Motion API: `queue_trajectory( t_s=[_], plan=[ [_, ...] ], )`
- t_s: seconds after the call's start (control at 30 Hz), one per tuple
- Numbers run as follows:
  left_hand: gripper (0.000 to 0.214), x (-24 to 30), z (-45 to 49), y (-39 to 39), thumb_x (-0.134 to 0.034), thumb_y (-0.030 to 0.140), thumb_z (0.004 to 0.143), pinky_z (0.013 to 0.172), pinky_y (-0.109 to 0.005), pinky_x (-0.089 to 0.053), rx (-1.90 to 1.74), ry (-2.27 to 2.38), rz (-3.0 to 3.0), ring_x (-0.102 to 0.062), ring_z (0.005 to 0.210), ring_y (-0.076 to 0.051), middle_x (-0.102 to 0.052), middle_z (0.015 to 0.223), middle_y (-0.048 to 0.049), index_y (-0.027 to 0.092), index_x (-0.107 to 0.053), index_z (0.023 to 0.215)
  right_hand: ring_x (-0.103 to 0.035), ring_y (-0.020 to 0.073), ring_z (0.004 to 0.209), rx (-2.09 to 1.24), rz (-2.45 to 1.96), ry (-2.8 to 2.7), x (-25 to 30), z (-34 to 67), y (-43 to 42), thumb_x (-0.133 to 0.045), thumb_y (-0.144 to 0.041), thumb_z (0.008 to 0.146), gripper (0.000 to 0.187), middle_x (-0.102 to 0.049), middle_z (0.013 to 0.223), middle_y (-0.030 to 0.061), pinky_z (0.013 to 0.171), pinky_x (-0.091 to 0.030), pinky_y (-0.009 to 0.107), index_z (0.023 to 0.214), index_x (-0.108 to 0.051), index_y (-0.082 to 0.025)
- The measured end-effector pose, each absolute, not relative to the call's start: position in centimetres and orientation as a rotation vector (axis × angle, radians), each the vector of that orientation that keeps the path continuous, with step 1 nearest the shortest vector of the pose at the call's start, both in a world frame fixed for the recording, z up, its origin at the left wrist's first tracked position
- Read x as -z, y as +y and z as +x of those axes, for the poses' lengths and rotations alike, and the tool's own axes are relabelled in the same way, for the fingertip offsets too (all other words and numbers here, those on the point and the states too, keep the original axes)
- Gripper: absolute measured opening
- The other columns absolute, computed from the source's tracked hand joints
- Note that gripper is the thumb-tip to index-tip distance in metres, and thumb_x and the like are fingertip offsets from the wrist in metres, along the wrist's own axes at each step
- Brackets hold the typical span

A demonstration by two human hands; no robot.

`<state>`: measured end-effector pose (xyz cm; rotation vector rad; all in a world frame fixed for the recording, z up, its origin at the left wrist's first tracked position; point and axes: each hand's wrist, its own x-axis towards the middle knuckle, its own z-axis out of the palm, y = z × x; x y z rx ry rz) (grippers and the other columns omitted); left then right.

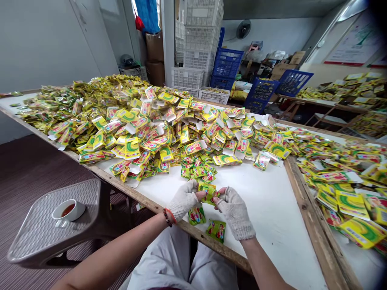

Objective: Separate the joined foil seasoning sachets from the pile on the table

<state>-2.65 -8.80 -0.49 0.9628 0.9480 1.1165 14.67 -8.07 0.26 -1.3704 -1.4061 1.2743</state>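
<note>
My left hand point(186, 198), in a white fingerless knit glove, pinches the left side of a small green-and-yellow packet point(208, 193). On its other side, the fingers of my right hand point(232, 209), gloved the same way, close on the packet's edge. Just under my hands, two green packets with red print lie near the table's front edge: one green packet point(196, 215) by my left hand, another green packet point(216, 230) below my right. A small heap of green packets point(199, 168) sits just beyond my fingers.
A large pile of yellow cartons point(157, 143) and packets spreads over the white table point(266, 201). A wooden divider point(314, 225) separates more yellow packs point(347, 189) on the right. At left, a plastic stool point(33, 233) carries a white cup point(69, 210). Crates point(199, 44) stand behind.
</note>
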Motion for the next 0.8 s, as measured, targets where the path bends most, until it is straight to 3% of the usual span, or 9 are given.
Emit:
queue_trajectory(
  t_s=[0.17,0.23,0.37,0.47,0.57,0.67,0.8],
  plan=[
    [0.038,0.8,-2.5,-9.0,-0.071,0.043,0.07,0.052,-0.02,-0.043,-1.085,0.981,1.111,-0.052,0.057,-0.009,-0.053,0.067,0.0038,0.016,-0.049,0.085,-0.064,0.0198,0.081,-1.178,-1.354,-1.533,0.0,14.6,-8.0,-0.063,-0.047,0.074,0.05,-0.068,0.097,0.0079,0.072,-0.052,0.031,0.112,-0.049,-0.019],
    [0.034,0.5,-2.9,-9.0,-0.065,0.045,0.075,0.053,-0.021,-0.043,-0.989,1.015,1.255,-0.052,0.058,-0.01,-0.053,0.067,0.0031,0.016,-0.052,0.087,-0.064,0.0215,0.087,-1.274,-1.325,-1.605,0.2,14.7,-7.7,-0.063,-0.049,0.075,0.05,-0.068,0.102,0.0089,0.075,-0.051,0.032,0.113,-0.054,-0.018],
    [0.019,-0.9,-6.2,-7.1,-0.05,0.029,0.086,0.068,-0.028,-0.046,-0.807,1.398,1.864,-0.057,0.076,-0.017,-0.06,0.084,-0.0039,0.018,-0.059,0.098,-0.064,0.0222,0.083,-1.271,-1.372,-1.618,1.2,15.0,-6.8,-0.06,-0.048,0.077,0.039,-0.07,0.094,0.0087,0.074,-0.051,0.033,0.099,-0.061,-0.016],
    [0.037,-2.3,-10.7,-4.0,-0.049,0.013,0.081,0.086,-0.041,-0.041,-0.57,1.882,2.348,-0.051,0.101,-0.026,-0.057,0.109,-0.0124,0.022,-0.055,0.116,-0.065,0.0215,0.076,-1.216,-1.441,-1.53,2.0,15.1,-6.2,-0.061,-0.046,0.075,0.038,-0.07,0.088,0.0084,0.066,-0.052,0.032,0.098,-0.06,-0.016],
    [0.032,-3.5,-14.3,-1.3,-0.043,0.01,0.084,0.091,-0.049,-0.034,-0.306,2.116,2.554,-0.046,0.108,-0.03,-0.052,0.119,-0.0172,0.02,-0.059,0.11,-0.064,0.0198,0.066,-1.269,-1.423,-1.478,2.2,14.8,-6.0,-0.061,-0.047,0.074,0.038,-0.069,0.082,0.0072,0.054,-0.049,0.029,0.095,-0.06,-0.016],
    [0.024,-4.3,-15.2,-0.2,-0.045,0.014,0.084,0.088,-0.044,-0.036,-0.188,2.022,2.639,-0.049,0.102,-0.028,-0.055,0.11,-0.0146,0.019,-0.062,0.1,-0.064,0.0196,0.067,-1.244,-1.405,-1.437,2.1,14.8,-5.8,-0.063,-0.048,0.073,0.037,-0.069,0.081,0.0066,0.053,-0.049,0.028,0.093,-0.061,-0.017],
    [0.029,-4.5,-13.6,-0.4,-0.043,0.018,0.085,0.081,-0.037,-0.039,-0.391,2.014,2.608,-0.053,0.093,-0.024,-0.057,0.103,-0.0094,0.021,-0.056,0.11,-0.064,0.0214,0.077,-1.204,-1.402,-1.394,2.3,15.1,-5.6,-0.065,-0.048,0.073,0.042,-0.069,0.091,0.0086,0.06,-0.051,0.029,0.1,-0.06,-0.017]
  ],
)
